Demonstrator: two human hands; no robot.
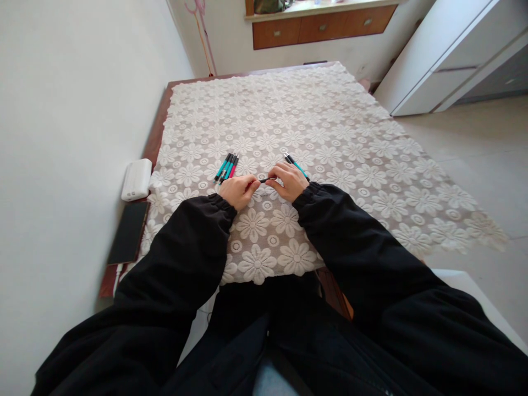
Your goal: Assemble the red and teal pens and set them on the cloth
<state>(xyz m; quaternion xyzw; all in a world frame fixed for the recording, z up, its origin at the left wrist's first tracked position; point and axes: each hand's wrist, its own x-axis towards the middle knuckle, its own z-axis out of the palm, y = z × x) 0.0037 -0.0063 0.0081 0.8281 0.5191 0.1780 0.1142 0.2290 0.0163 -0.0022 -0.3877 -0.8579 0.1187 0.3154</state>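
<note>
Between my two hands, just above the lace tablecloth point(284, 220), is a pen point(264, 180) of which a short dark part shows. My left hand point(239, 191) pinches one end, and most of that end is hidden by the fingers. At the other end my right hand point(289, 180) has thumb and fingers closed on it. Several pens point(226, 166) in teal and pinkish red, with black parts, lie side by side beyond my left hand. Past my right hand, more teal and black pens point(295, 163) lie on the cloth, partly covered by the hand.
At the table's left edge are a white box-shaped device point(137, 179) and a dark phone-like slab point(128, 232) with a white cable point(117, 278). A wall point(74, 137) runs close along the left. A white cabinet or fridge point(437, 60) stands at the far right.
</note>
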